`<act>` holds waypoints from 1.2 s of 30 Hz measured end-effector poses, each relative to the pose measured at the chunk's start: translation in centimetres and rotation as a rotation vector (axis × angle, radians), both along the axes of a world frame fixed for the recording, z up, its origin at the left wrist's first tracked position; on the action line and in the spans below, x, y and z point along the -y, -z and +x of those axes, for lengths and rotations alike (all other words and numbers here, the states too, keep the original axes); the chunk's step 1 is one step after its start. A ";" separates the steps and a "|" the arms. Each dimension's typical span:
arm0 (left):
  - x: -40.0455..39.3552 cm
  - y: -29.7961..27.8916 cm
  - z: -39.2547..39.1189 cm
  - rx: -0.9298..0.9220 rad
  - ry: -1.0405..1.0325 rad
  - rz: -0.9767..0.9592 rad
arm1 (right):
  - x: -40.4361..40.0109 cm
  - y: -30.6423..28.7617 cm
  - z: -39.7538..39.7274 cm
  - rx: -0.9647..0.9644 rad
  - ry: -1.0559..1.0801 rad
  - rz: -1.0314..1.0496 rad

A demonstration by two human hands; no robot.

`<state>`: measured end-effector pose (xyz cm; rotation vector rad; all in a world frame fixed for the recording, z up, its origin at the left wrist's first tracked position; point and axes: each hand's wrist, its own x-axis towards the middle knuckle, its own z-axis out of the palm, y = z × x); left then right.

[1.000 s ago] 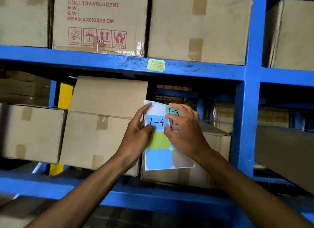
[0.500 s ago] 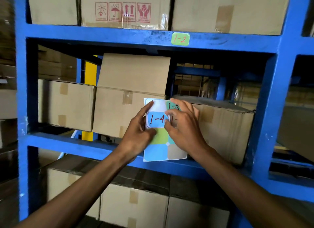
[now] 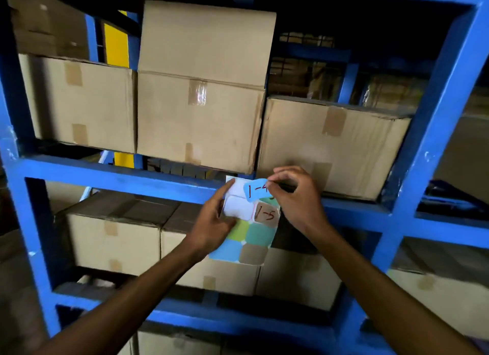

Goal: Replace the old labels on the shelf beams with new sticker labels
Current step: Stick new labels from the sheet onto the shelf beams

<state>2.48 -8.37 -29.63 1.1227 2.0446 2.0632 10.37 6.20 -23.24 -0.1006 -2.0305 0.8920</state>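
Now, sticker: a light-blue rounded paper sticker marked "1-4" in red [image 3: 256, 190] is pinched at its right end by the right hand [image 3: 296, 195]; it is held just above the sheet, in front of the beam, and appears peeled free.
Sheet: a white backing sheet of coloured rounded stickers [image 3: 244, 222] is steadied from the left by the left hand [image 3: 211, 222], apparently so that the peel can be pulled against it.
Sheet look: two white blanks are seen at upper left; a brown sticker marked "1-5" [image 3: 267, 215] remains, with green, teal, blue and brown ones below.
Right grip: closed on the sticker by thumb and fingertips.
Left grip: closed on the sheet's left edge, thumb laid over its face.
Beam: the blue painted metal shelf beam [image 3: 119, 176] runs behind the hands; no old label is visible on it.
Boxes: taped brown cardboard cartons [image 3: 195, 116] are stacked above and below the beam.
Judgement: the sticker is probably meant for this beam.
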 end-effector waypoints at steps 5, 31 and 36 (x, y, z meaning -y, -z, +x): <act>0.1 3.7 -1.9 -0.121 0.049 -0.137 | -2.8 3.7 -0.7 0.103 0.035 -0.140; -4.5 7.0 -4.6 -0.421 0.088 -0.600 | -5.3 8.9 -4.2 0.165 0.144 -0.119; -5.2 7.5 -5.2 -0.513 0.005 -0.695 | -5.8 9.0 -4.4 0.157 0.156 -0.119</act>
